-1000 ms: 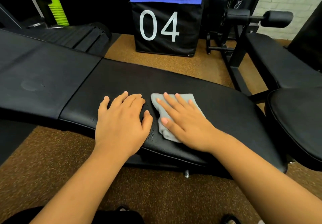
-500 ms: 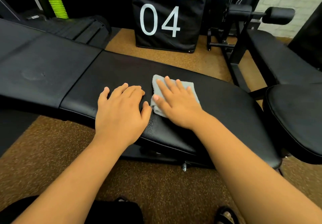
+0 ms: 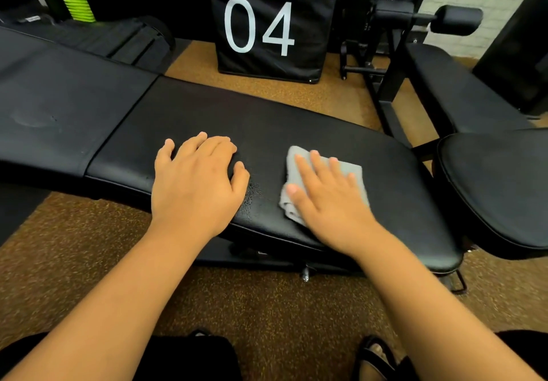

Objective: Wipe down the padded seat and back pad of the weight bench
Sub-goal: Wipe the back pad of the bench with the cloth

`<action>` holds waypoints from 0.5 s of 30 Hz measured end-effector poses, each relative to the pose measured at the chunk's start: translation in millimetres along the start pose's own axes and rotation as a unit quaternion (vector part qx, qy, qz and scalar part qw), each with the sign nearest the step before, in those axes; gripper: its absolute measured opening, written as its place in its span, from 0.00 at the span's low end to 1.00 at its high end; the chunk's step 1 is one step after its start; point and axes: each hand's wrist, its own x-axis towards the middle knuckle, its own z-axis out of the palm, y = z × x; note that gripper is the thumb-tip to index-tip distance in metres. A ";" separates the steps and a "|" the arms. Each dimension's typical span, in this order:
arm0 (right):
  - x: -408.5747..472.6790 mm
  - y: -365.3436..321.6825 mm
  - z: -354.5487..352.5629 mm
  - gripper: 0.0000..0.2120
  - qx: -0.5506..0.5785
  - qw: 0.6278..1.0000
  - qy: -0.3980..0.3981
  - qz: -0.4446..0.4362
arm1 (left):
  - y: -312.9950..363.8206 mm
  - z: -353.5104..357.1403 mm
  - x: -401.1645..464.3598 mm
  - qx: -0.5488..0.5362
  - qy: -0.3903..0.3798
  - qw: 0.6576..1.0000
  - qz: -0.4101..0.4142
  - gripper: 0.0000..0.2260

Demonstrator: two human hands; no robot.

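A black padded bench lies across the view, its seat pad [image 3: 267, 125] in the middle and its back pad [image 3: 59, 107] stretching to the left. My right hand [image 3: 329, 205] presses flat on a folded grey cloth [image 3: 350, 170] on the right half of the seat pad. My left hand [image 3: 195, 184] rests palm down on the same pad, a short gap left of the cloth, fingers spread and holding nothing. A patch of droplets [image 3: 252, 196] glistens on the pad between the two hands.
A second black bench [image 3: 498, 190] stands close on the right, with its frame and a roller pad [image 3: 456, 20] behind. A black box marked 04 [image 3: 267, 30] sits on the brown speckled floor [image 3: 267, 300] beyond the bench. My feet show at the bottom edge.
My right hand has slid the cloth to the right along the seat pad, away from my left hand. The left hand stays planted in the same place.
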 end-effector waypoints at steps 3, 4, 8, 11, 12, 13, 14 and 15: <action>5.9 -29.9 1.4 0.30 0.016 0.999 0.008 -0.042 | 1.2 -1.5 -0.4 0.005 0.000 1.000 0.000 0.14; 6.7 -31.3 0.7 0.29 0.020 0.999 0.007 -0.050 | 1.3 -1.7 -0.4 0.007 -0.001 1.000 0.001 0.14; -9.3 0.6 -3.2 0.28 0.031 0.998 -0.002 -0.062 | 1.7 -3.8 -2.1 0.003 -0.011 1.000 0.004 0.15; -29.7 48.6 -2.8 0.32 0.038 0.999 -0.003 -0.001 | 2.3 -4.2 -2.5 0.002 -0.013 1.000 0.002 0.15; -35.3 65.8 -3.3 0.35 0.040 0.999 0.001 0.027 | 3.2 -4.5 -2.5 0.001 -0.014 1.000 0.001 0.15; -39.2 81.2 -4.2 0.38 0.041 0.998 0.006 0.055 | 4.0 -4.5 -2.4 0.002 -0.014 1.000 -0.001 0.15; -41.0 92.3 -4.6 0.38 0.042 0.996 0.008 0.079 | 4.4 -4.8 -2.2 0.004 -0.015 1.000 -0.002 0.15; -41.2 98.1 -4.1 0.37 0.038 0.994 0.008 0.098 | 4.8 -5.0 -2.1 0.005 -0.016 1.000 -0.003 0.15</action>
